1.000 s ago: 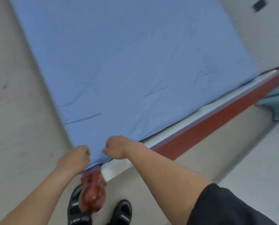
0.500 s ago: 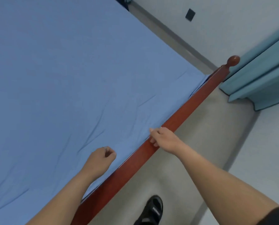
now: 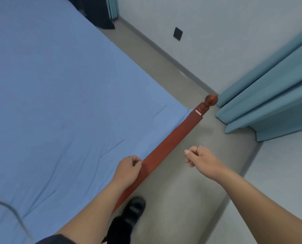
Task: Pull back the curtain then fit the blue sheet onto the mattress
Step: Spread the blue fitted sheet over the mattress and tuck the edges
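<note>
The blue sheet (image 3: 67, 103), judged light and limp, is best pinched at its edge beside the rail (image 3: 174, 136), where the left hand (image 3: 128, 170) curls, grip unclear; right hand (image 3: 202, 158) loosely curled, empty.

Footboard: a red-brown wooden board (image 3: 174, 136) is capped at its far end by a round knob (image 3: 211, 100).
Wall plate: a black square (image 3: 178, 34) is set into the pale wall (image 3: 234, 41).
Shoe: a black shoe (image 3: 134, 206) is planted on the grey floor (image 3: 190, 182), just beside the board.
</note>
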`<state>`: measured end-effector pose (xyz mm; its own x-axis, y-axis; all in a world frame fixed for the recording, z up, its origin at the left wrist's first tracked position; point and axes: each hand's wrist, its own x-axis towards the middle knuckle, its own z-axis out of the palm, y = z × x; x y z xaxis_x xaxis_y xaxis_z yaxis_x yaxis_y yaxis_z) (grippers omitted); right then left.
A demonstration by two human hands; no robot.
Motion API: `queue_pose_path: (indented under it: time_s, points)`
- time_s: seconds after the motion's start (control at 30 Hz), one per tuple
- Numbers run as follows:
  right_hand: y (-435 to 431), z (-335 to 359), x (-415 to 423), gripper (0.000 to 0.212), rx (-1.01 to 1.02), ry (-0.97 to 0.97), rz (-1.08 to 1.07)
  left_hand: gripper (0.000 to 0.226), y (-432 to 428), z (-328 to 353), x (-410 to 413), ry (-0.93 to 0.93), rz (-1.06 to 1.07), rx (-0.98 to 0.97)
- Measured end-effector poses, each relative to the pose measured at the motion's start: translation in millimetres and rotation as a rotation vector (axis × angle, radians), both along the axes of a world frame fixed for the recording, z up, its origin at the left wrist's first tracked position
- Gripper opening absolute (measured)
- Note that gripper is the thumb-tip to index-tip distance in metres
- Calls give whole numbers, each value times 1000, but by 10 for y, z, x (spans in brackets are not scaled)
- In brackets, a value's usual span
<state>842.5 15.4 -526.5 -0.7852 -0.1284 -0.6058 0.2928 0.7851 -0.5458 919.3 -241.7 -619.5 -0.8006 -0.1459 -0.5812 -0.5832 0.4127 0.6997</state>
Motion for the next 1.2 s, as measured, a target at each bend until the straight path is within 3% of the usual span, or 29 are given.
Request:
queue_pose_path:
  time_s: [0.33,0.43,0.57,0.67,0.77,0.83,0.93,1.07,1.2]
  points:
    - [933,-651,-2499,22,66,198,-78,12,1070,-1202,-2445,-108,-83,47]
    - [1152,-811,-3286,16,49,190,-54,14,1380,-1341,-2922,-197,-57,138]
    - [1484,-1163,-4306,9,24,60,-80,33,1783,-1455,-3447,-296,-51,249]
    - [1724,-1726,-4942,11,27,3,44,39,2101,-1659,-3739,-377,-41,269]
    - [1750,-2551,-5341,3,72,-143,347,48,2355,-1965,-4019,-393,-115,206]
    - [1645,-3049,-5373,18,106,-213,575,47,2422,-2137,-4156,-331,-166,140]
    - [1485,-3699,-5287,52,162,-305,709,45,2459,-2337,-4330,-371,-105,175]
    - [1391,-4021,-5362,84,221,-662,542,45,2555,-2385,-4377,-432,-137,289]
    - [1486,-4276,-5368,84,262,-925,329,44,2678,-2453,-4406,-421,-171,268]
